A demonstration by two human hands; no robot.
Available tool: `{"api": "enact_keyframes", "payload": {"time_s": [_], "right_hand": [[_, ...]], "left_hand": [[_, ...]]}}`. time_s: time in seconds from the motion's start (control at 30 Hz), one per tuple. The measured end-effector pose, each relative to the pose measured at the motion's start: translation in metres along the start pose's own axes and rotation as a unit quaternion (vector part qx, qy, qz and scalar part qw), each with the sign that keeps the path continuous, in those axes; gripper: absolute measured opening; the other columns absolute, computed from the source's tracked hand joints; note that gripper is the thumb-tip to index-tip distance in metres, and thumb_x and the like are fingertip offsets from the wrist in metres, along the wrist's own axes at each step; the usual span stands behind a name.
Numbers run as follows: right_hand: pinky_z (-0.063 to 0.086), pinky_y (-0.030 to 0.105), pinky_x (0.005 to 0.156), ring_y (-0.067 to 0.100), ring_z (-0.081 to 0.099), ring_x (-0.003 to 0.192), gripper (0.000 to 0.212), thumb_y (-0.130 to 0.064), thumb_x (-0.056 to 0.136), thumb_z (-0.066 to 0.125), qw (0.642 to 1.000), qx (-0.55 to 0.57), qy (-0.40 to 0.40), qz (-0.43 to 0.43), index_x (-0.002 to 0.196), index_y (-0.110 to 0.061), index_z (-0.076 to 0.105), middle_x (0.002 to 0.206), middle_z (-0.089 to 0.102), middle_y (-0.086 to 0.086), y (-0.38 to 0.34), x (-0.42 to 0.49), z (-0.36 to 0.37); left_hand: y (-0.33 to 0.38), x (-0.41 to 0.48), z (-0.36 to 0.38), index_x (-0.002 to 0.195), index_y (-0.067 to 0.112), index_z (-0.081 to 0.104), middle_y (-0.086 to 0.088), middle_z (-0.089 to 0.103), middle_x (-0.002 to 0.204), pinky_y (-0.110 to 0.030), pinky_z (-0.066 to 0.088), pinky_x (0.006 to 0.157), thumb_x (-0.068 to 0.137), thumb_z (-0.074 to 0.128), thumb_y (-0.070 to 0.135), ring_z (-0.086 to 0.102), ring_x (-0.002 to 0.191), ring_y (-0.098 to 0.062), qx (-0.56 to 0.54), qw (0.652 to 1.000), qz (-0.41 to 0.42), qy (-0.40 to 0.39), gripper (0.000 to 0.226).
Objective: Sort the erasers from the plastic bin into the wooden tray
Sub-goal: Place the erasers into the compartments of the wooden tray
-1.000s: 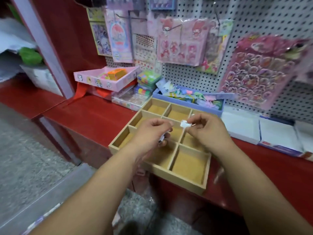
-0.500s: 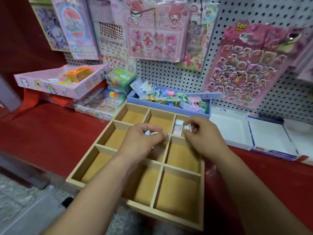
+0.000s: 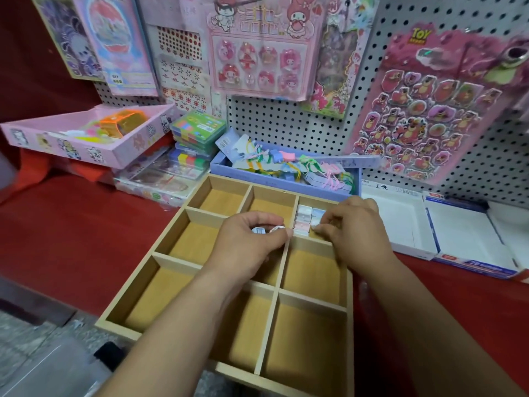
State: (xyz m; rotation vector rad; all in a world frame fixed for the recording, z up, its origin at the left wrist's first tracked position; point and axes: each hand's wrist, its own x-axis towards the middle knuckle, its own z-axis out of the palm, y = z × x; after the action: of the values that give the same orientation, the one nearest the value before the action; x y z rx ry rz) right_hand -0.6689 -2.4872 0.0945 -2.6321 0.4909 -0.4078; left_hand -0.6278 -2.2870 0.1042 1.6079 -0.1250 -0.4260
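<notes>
Pale-blue and white loose erasers (image 3: pixel 259 231) sit in the left hand (image 3: pixel 249 247). Its fingers and thumb are curled round them, and two erasers show between the fingertips. This hand is over the middle of the wooden tray (image 3: pixel 160 299), just above the divider between the far and middle rows.

The right hand (image 3: pixel 357 233) reaches into the far right compartment. Its fingers are curled, and the fingertips (image 3: pixel 322 229) pinch down on the near right end of the placed erasers (image 3: pixel 303 217). These are pink, white and pale-blue blocks packed side by side in two short columns against the compartment's left wall. Whether the fingertips have let go of the block cannot be determined.

Every other compartment in view shows only its bare wooden floor. The compartment under the left hand is hidden.

The tray lies on a red counter (image 3: pixel 86 224), with its near edge overhanging the counter front. Touching the tray's far wall is a lavender box (image 3: pixel 257 179) filled with small multicoloured packets. To its left is a stack of clear cases (image 3: pixel 197 127) with coloured contents, and beyond those a pink box (image 3: pixel 71 144) tilted on a support. Flat white boxes (image 3: pixel 400 224) lie to the right of the tray. A white pegboard (image 3: pixel 286 124) behind the counter carries hanging sticker sheets (image 3: pixel 415 116). At the lower left is a blurred translucent container (image 3: pixel 43 368); its contents cannot be made out.
</notes>
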Motion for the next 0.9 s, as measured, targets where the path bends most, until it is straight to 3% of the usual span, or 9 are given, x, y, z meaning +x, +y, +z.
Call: {"api": "enact_keyframes", "payload": {"time_s": [0.2, 0.37, 0.47, 0.53, 0.6, 0.8, 0.9], "right_hand": [[0.046, 0.035, 0.084, 0.022, 0.049, 0.107, 0.005, -0.031, 0.090, 0.074, 0.997, -0.060, -0.032, 0.042, 0.086, -0.029, 0.078, 0.087, 0.069, -0.005, -0.004, 0.009, 0.003], [0.045, 0.034, 0.084, 0.022, 0.053, 0.109, 0.007, -0.027, 0.091, 0.072, 0.997, -0.056, -0.030, 0.051, 0.094, -0.029, 0.077, 0.094, 0.072, -0.004, -0.005, 0.008, 0.001], [0.049, 0.029, 0.080, 0.009, 0.063, 0.089, 0.012, -0.020, 0.089, 0.074, 0.997, 0.072, -0.030, 0.018, 0.091, -0.031, 0.076, 0.084, 0.070, -0.015, -0.011, -0.001, -0.008], [0.046, 0.017, 0.072, 0.000, 0.061, 0.075, 0.025, -0.014, 0.084, 0.078, 0.979, 0.175, -0.100, -0.038, 0.090, -0.037, 0.075, 0.076, 0.067, -0.022, -0.022, -0.009, -0.018], [0.043, 0.011, 0.067, 0.003, 0.060, 0.072, 0.035, -0.011, 0.079, 0.083, 0.959, 0.220, -0.153, -0.089, 0.091, -0.042, 0.073, 0.079, 0.066, -0.023, -0.033, -0.017, -0.022], [0.050, 0.025, 0.074, 0.007, 0.061, 0.081, 0.025, -0.021, 0.084, 0.080, 0.964, 0.215, -0.098, -0.124, 0.090, -0.042, 0.069, 0.088, 0.067, -0.017, -0.037, -0.021, -0.012], [0.043, 0.021, 0.069, 0.001, 0.058, 0.076, 0.019, -0.023, 0.087, 0.077, 0.973, 0.208, -0.065, -0.081, 0.083, -0.040, 0.068, 0.080, 0.066, -0.021, -0.032, -0.015, -0.012]], "left_hand": [[-0.001, -0.001, -0.004, 0.097, 0.013, 0.077, 0.005, 0.068, 0.066, -0.014, 0.045, 0.055, 0.081, 0.083, 0.009, 0.053, 0.049, -0.003, 0.002, 1.000, 0.009, -0.002, 0.018], [-0.004, 0.000, -0.005, 0.097, 0.014, 0.076, 0.008, 0.070, 0.068, -0.014, 0.046, 0.056, 0.080, 0.084, 0.008, 0.058, 0.054, -0.002, 0.015, 1.000, 0.020, -0.012, 0.020], [-0.003, -0.001, -0.005, 0.098, 0.011, 0.076, 0.010, 0.068, 0.064, -0.012, 0.044, 0.054, 0.082, 0.082, 0.006, 0.056, 0.051, 0.000, 0.001, 1.000, 0.023, -0.020, 0.018], [-0.001, -0.001, -0.004, 0.099, 0.012, 0.076, -0.001, 0.073, 0.071, -0.017, 0.045, 0.056, 0.083, 0.081, 0.010, 0.059, 0.060, -0.006, -0.013, 0.999, 0.022, -0.021, 0.017], [0.000, 0.000, -0.003, 0.099, 0.011, 0.076, -0.015, 0.076, 0.081, -0.023, 0.046, 0.057, 0.085, 0.080, 0.015, 0.063, 0.072, -0.017, -0.027, 0.999, 0.018, -0.023, 0.015], [0.001, -0.003, -0.002, 0.097, 0.008, 0.077, -0.017, 0.074, 0.079, -0.026, 0.044, 0.058, 0.090, 0.075, 0.018, 0.065, 0.070, -0.015, -0.037, 0.998, 0.013, -0.050, 0.012], [0.000, -0.001, -0.004, 0.097, 0.010, 0.076, -0.009, 0.075, 0.081, -0.025, 0.045, 0.055, 0.087, 0.076, 0.006, 0.062, 0.067, -0.015, -0.035, 0.999, 0.014, -0.030, 0.010]]}}
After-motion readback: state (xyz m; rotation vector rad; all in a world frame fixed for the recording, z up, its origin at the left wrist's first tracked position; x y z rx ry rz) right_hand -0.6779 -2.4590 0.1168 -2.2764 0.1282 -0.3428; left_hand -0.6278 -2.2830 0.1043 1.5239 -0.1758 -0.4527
